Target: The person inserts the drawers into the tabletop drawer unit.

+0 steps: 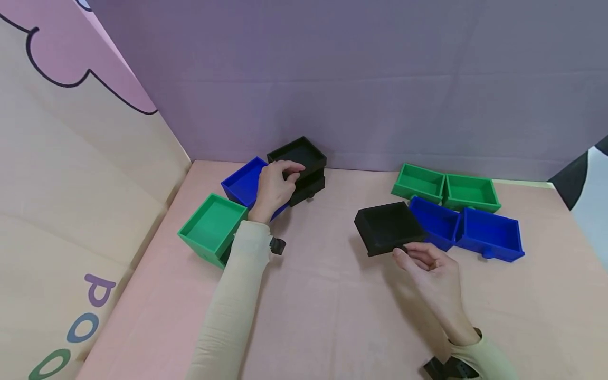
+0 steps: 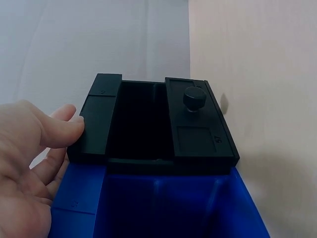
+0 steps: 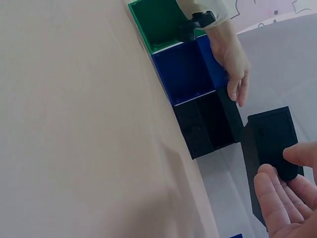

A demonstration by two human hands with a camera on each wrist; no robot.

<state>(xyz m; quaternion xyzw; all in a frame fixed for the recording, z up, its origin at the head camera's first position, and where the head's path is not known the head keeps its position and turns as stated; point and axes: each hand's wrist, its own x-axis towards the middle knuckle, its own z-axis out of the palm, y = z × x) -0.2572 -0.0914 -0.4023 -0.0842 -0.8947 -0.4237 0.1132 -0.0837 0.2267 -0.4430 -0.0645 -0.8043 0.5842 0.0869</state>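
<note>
At the left, my left hand (image 1: pixel 275 190) reaches over the blue drawer unit (image 1: pixel 241 182). Its thumb and fingers grip the side edge of the black drawer unit (image 2: pixel 203 129), which has an open slot beside a front with a round knob (image 2: pixel 194 98). A green drawer unit (image 1: pixel 214 224) stands nearest, in the same row. My right hand (image 1: pixel 434 274) pinches the small knob of a loose black drawer (image 1: pixel 389 227), held up over the table with its hollow side up. In the right wrist view that drawer's front (image 3: pixel 272 134) faces my fingertips.
Right of the black drawer, two green drawers (image 1: pixel 470 191) lie side by side at the back. Two blue drawers (image 1: pixel 491 232) lie in front of them; the held drawer overlaps one in the head view. A grey cloth wall (image 1: pixel 351 105) rises behind the pink tabletop (image 1: pixel 313 295).
</note>
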